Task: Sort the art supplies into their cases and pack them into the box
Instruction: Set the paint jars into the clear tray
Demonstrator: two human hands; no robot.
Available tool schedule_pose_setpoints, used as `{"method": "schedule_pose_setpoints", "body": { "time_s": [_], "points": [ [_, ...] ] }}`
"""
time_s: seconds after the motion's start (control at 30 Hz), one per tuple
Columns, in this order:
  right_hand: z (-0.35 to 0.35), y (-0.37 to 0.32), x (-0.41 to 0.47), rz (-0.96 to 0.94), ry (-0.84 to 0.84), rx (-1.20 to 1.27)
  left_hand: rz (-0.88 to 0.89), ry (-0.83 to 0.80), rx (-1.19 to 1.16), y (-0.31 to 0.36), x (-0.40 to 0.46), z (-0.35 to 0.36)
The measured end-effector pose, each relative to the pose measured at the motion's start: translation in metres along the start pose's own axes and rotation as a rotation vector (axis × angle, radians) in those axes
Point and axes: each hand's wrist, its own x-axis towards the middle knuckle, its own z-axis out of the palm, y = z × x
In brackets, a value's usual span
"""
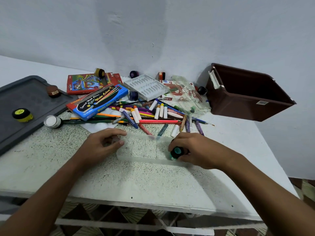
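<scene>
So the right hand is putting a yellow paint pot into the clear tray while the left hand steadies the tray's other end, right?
Not quite: the head view shows the paint pot in the right hand is teal, not yellow. The left hand does steady the other end of the clear tray.

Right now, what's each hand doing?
Left hand: grips the clear tray's left end.
Right hand: holds a teal paint pot.
</scene>
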Motion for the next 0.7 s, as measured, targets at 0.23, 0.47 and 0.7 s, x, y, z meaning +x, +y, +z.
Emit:
{"method": "schedule_pose_setpoints", "body": {
  "time_s": [0.23,0.47,0.7],
  "points": [
    [0.0036,-0.0017,0.0025,-0.012,-0.035,-0.038,-0.008,0.003,0.009,-0.0021,-0.0003,-0.001],
    [0.0008,-0.0015,0.0009,-0.069,-0.073,-0.076,-0.009,0.011,0.023,-0.001,0.0001,-0.0002],
    [0.0017,0.002,0.0011,-0.089,-0.055,-0.086,-0.026,0.053,0.021,-0.0013,0.0,0.0021]
  ]
}}
